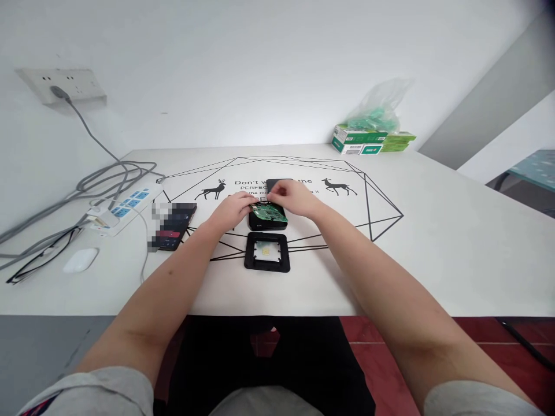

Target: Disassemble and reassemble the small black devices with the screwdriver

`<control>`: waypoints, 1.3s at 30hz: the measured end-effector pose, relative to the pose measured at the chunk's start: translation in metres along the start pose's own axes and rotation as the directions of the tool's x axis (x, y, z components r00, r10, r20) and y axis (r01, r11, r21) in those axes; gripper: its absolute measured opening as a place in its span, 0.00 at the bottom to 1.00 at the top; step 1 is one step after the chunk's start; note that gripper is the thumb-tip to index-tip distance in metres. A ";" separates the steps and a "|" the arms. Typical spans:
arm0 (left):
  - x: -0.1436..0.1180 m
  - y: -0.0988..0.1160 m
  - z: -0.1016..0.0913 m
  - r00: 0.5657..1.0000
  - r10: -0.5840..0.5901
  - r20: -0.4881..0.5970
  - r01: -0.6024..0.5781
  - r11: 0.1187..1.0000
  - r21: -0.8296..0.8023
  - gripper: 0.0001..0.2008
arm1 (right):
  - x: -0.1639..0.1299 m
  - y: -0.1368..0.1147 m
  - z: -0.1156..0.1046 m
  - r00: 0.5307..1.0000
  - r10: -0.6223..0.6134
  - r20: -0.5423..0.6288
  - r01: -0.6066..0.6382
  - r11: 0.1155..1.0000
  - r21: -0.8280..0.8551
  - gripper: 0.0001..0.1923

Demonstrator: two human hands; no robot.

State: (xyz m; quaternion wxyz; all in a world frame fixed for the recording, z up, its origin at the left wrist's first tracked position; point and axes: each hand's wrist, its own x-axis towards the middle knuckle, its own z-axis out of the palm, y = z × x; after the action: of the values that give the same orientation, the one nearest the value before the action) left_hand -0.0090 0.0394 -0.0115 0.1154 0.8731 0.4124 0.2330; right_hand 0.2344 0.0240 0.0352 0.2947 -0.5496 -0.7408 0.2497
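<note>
A green circuit board (269, 212) sits tilted over an open black plastic case (269, 226). My left hand (234, 211) grips the board at its upper left corner, fingers pressed together. From the right, my right hand (292, 196) pinches at the board's top edge; what lies between its fingertips is too small to make out. Nearer to me lies a square black frame (248, 252) with a pale inner panel and a yellowish patch. Behind my right hand another flat black piece (277, 182) is partly hidden.
To the left lie a phone (180, 222), a white power strip (132, 208) with coiled grey cables (104, 173), glasses (41, 257) and a white earbud case (81, 260). Green-and-white boxes (359, 138) under a plastic bag (381, 107) stand against the wall. The table's front edge (277, 315) is close to my body.
</note>
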 end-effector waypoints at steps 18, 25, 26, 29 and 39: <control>-0.005 0.035 -0.022 0.942 -0.162 0.293 0.084 0.961 0.262 0.41 | -0.010 0.058 -0.037 0.860 0.488 -0.149 -0.420 0.843 0.336 0.15; -0.022 0.018 -0.015 0.954 -0.187 0.234 0.131 0.963 0.236 0.37 | -0.010 0.066 -0.033 0.854 0.486 -0.187 -0.464 0.873 0.149 0.20; -0.024 0.015 -0.015 0.954 -0.195 0.230 0.139 0.962 0.237 0.37 | -0.009 0.065 -0.029 0.857 0.480 -0.185 -0.464 0.877 0.126 0.21; -0.029 0.008 -0.016 0.947 -0.225 0.229 0.170 0.957 0.236 0.38 | -0.007 0.063 -0.016 0.871 0.458 -0.179 -0.460 0.887 0.035 0.21; -0.047 0.021 -0.023 0.943 -0.229 0.241 0.208 0.972 0.109 0.48 | -0.010 0.052 -0.003 0.893 0.410 -0.188 -0.451 0.823 -0.345 0.15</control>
State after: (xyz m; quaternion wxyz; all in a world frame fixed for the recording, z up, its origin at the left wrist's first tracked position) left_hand -0.0328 -0.0102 0.0015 0.1561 0.8485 0.4977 0.0888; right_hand 0.2735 0.0289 -0.0006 0.1573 -0.7613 -0.6150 0.1322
